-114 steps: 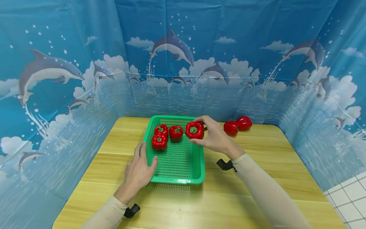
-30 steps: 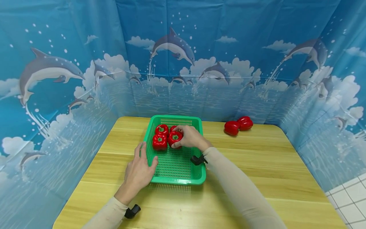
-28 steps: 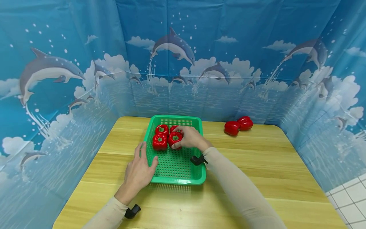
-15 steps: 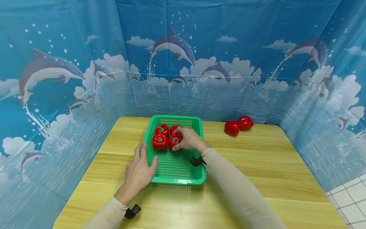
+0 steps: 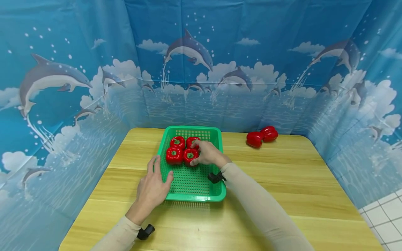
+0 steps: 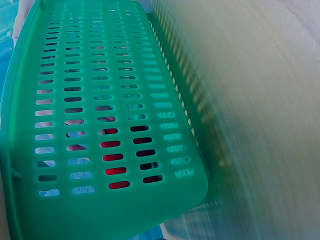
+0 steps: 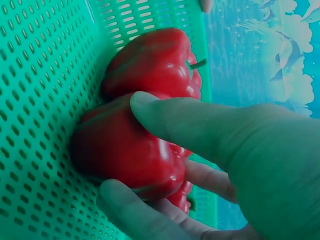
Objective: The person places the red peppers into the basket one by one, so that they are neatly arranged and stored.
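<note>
In the head view, a green mesh basket [image 5: 196,198] holds several red bell peppers, bunched toward its back left. My right hand [image 5: 208,153] reaches inside and grips the front-right bell pepper [image 5: 189,156], whose stem end faces up. The right wrist view shows the thumb [image 7: 170,117] lying across this bell pepper [image 7: 120,150], with fingers around its other side. Another bell pepper [image 5: 174,156] sits directly to its left, and one more [image 5: 191,141] lies behind it, partly covered by my fingers. My left hand [image 5: 153,186] rests with extended fingers on the basket's left rim.
Two more bell peppers [image 5: 261,136] lie on their sides at the back right of the wooden table [image 5: 282,188]. A dolphin-print curtain [image 5: 201,69] encloses the table's back and sides. Through the basket's slotted wall [image 6: 85,115], the left wrist view catches some red.
My right hand has brought its bell pepper from above the basket's right side down beside the others, and lately nudged it slightly left and forward toward me. The left hand stays put.
</note>
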The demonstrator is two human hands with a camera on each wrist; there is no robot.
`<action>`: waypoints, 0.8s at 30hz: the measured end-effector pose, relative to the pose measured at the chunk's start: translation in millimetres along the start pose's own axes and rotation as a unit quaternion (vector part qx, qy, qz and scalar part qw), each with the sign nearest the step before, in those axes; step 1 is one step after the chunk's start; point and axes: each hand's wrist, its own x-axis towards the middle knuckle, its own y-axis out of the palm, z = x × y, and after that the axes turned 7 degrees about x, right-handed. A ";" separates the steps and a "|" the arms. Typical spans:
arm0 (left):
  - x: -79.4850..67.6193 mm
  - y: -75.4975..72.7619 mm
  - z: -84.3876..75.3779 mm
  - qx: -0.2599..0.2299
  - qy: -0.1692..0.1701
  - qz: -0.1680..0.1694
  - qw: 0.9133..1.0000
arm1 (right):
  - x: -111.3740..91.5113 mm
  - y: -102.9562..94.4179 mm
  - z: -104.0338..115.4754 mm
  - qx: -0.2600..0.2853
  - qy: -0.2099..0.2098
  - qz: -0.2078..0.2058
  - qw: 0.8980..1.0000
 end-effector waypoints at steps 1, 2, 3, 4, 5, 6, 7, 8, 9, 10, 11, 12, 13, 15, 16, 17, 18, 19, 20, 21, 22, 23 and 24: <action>-0.1 0.0 0.0 0.000 0.000 0.000 1.000 | -0.3 -0.4 0.1 -0.002 -0.001 0.000 1.000; -0.3 -0.1 -0.2 -0.001 0.000 0.001 1.000 | -0.7 -0.9 0.0 -0.003 -0.001 -0.001 1.000; -0.4 -0.3 -0.3 -0.001 0.000 0.002 1.000 | -1.4 -1.6 0.4 -0.003 -0.001 -0.001 1.000; -0.4 -0.4 -0.3 -0.002 0.000 0.002 1.000 | -2.0 -2.4 0.6 -0.005 -0.001 -0.001 1.000; -0.3 -0.4 -0.5 -0.001 0.000 0.003 1.000 | -2.6 -3.2 0.7 -0.007 -0.001 -0.001 1.000; -0.2 -0.4 -0.5 -0.001 0.000 0.003 1.000 | -3.4 -4.0 0.9 -0.007 0.000 -0.001 1.000; 0.0 -0.3 -0.4 0.000 -0.001 0.003 1.000 | -4.1 -4.7 1.1 -0.008 0.000 0.000 1.000; 0.2 -0.2 -0.5 0.000 -0.001 0.004 1.000 | -5.1 -5.5 1.2 -0.008 0.001 0.000 1.000; 0.3 -0.1 -0.4 0.001 -0.001 0.003 1.000 | -6.1 -6.2 1.5 -0.008 0.001 0.000 1.000; 0.6 -0.3 -0.5 0.002 -0.001 0.004 1.000 | -7.1 -7.1 1.9 -0.008 0.002 0.000 1.000; 0.9 -0.3 -0.6 0.002 -0.002 0.004 1.000 | -8.4 -8.0 2.4 -0.007 0.003 0.000 1.000; 1.0 -0.4 -0.8 0.003 -0.002 0.005 1.000 | -9.8 -9.0 3.2 -0.005 0.003 -0.001 1.000; 1.0 -0.5 -0.9 0.004 -0.003 0.007 1.000 | -11.4 -10.1 3.9 -0.004 0.003 -0.002 1.000; 1.1 -0.6 -0.8 0.004 -0.004 0.011 1.000 | -14.4 -12.5 4.5 -0.004 0.002 -0.004 1.000; 1.1 -0.8 -0.8 0.005 -0.005 0.012 1.000 | -15.8 -14.0 4.8 -0.005 0.001 -0.005 1.000; 1.1 -0.6 -0.7 0.004 -0.005 0.014 1.000 | -17.8 -15.7 5.2 -0.004 -0.002 -0.006 1.000; 1.1 -0.5 -0.5 0.004 -0.005 0.014 1.000 | -19.4 -17.7 5.2 -0.003 -0.005 -0.008 1.000; 1.3 -0.3 -0.2 0.004 -0.005 0.015 1.000 | -21.1 -19.8 5.0 -0.002 -0.009 -0.009 1.000; 1.3 -0.1 -0.2 0.004 -0.005 0.015 1.000 | -22.8 -22.1 4.8 0.000 -0.013 -0.011 1.000; 1.2 0.0 -0.3 0.003 -0.005 0.015 1.000 | -25.2 -24.8 5.1 0.006 -0.017 -0.012 1.000; 1.2 0.0 -0.4 0.002 -0.005 0.015 1.000 | -27.7 -27.6 5.2 0.011 -0.020 -0.014 1.000; 1.3 0.2 -0.4 0.001 -0.006 0.015 1.000 | -30.2 -30.2 4.8 0.018 -0.024 -0.015 0.999; 1.3 0.2 -0.3 0.001 -0.006 0.015 1.000 | -32.3 -33.2 4.4 0.025 -0.028 -0.016 0.999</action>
